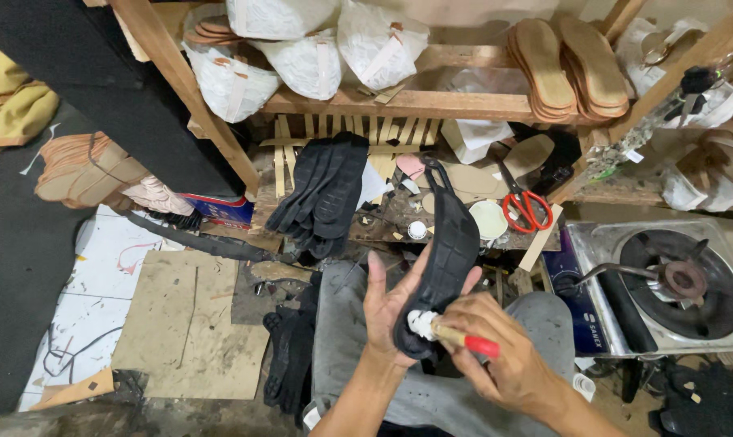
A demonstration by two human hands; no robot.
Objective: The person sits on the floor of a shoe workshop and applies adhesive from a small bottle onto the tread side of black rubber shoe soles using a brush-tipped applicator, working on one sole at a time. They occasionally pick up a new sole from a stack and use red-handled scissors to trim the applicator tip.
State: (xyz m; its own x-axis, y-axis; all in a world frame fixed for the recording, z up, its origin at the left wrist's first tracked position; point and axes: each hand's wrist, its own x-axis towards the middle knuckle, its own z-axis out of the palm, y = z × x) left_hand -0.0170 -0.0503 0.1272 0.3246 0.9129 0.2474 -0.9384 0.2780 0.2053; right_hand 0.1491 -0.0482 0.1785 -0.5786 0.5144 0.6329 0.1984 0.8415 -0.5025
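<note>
Black rubber made up the long sandal sole [447, 259] that the left hand [386, 311] cradled from beneath, fingers curled about its heel end, toe pointing up toward the wooden shelf [415, 103]; the right hand [504, 360] was closed around a brush with a pale wooden shaft and red handle tip [463, 340], its whitish head pressed onto the heel of the sole; both hands hovered above the person's grey-trousered lap. A white smear showed only at the heel, so the coating looked barely begun, with the rest of the sole bare and dark. A stack of similar black soles [322, 194] leaned against the shelf's lower slats, seemingly awaiting the same; red-handled scissors [526, 209] lay to the right, near a steel gas stove [666, 283]; tan soles [569, 65] were piled on the shelf above.
</note>
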